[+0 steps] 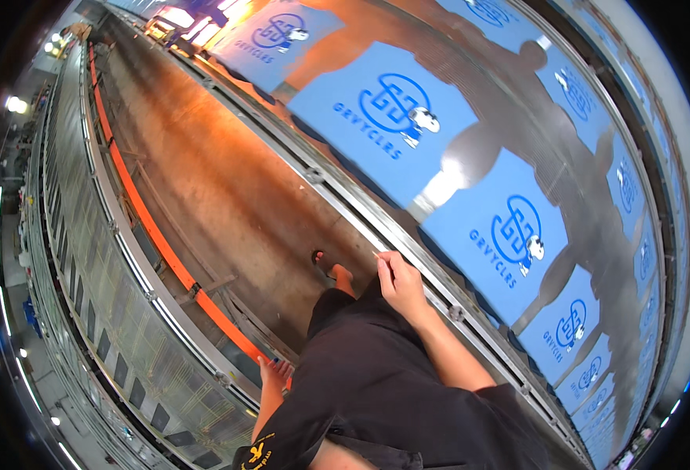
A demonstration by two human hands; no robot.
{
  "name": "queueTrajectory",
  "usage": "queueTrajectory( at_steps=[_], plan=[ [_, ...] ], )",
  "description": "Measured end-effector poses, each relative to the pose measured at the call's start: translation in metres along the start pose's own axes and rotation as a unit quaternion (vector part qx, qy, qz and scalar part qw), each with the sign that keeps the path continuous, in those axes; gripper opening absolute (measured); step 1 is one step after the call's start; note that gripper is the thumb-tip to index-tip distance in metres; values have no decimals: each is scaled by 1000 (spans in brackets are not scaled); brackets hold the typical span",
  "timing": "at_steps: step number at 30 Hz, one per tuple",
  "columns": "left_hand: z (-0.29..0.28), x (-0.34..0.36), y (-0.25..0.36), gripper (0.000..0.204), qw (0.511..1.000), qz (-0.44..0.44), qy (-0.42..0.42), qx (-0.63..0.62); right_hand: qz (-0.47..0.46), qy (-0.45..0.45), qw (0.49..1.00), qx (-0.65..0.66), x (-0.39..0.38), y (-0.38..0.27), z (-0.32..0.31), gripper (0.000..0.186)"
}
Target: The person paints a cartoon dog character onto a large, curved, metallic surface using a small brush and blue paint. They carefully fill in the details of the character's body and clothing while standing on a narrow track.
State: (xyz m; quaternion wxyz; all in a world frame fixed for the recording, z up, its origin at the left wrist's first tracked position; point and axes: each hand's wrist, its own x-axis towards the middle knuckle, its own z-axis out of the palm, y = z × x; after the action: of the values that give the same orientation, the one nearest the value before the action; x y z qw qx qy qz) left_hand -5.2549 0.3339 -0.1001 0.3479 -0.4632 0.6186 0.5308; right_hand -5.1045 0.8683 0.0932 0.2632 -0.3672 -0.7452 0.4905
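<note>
My right hand (pixel 402 286) is closed in front of my dark shorts, beside the metal rail of the long printing table on the right. A small pale tip pokes out past its fingers, too small to name. Low on the left, my left hand (pixel 273 376) hangs with thumb and fingers apart, next to an orange strip (pixel 179 270); I cannot tell whether they touch. Blue garment panels (pixel 509 227) lie flat in rows on the right-hand table, each printed with a darker blue round emblem and a small white cartoon dog.
A metal rail (pixel 314 174) edges the right-hand table. Along the left runs another long table (pixel 137 345) with a grey patterned top. Between them lies a narrow concrete aisle (pixel 204 157), where my sandalled foot (pixel 325 262) shows. Bright orange light glows at the far end.
</note>
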Motion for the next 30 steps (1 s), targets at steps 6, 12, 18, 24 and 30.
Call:
queueTrajectory(
  at_steps=[6,12,18,24,30],
  plan=[
    [22,14,131,92,996,39,-19,78,14,-13,1000,0,46,-33,76,11],
    [119,-7,275,85,986,115,-107,62,12,-55,998,7,131,-67,145,13],
    [160,20,345,88,987,74,-85,112,-22,-82,995,50,221,-75,219,12],
    [84,73,398,94,972,29,-232,20,-75,-147,982,87,347,-102,301,13],
    [121,45,467,93,993,13,-116,14,-113,-213,965,105,456,-140,358,14]
  ],
)
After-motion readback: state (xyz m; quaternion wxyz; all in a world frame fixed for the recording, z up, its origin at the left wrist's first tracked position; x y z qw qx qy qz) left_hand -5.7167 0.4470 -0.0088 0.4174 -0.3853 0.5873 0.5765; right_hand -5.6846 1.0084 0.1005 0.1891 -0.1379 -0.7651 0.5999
